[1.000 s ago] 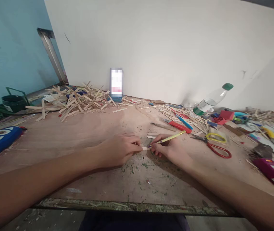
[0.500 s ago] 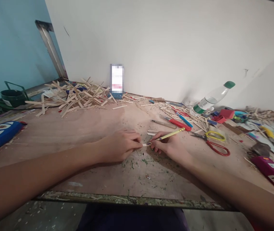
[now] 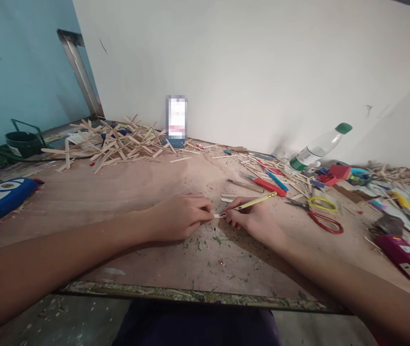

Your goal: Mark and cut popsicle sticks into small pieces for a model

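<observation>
My left hand rests on the wooden table with its fingers pinched on one end of a small pale wooden stick. Most of that stick is hidden by the fingers. A yellow pencil is gripped in my right hand in a writing hold, its tip down at the stick. Just beyond the right hand lie short craft sticks, a slim craft knife and a red utility knife. Scissors with one yellow and one red handle lie to its right.
A heap of craft sticks covers the back left, beside a propped phone. At the back right a bottle leans over more sticks. A magenta power strip lies right; a blue object stands left. Green crumbs dot the table's front.
Both hands stay almost where they were, with the pencil still at the stick. The whole view has shifted very slightly.
</observation>
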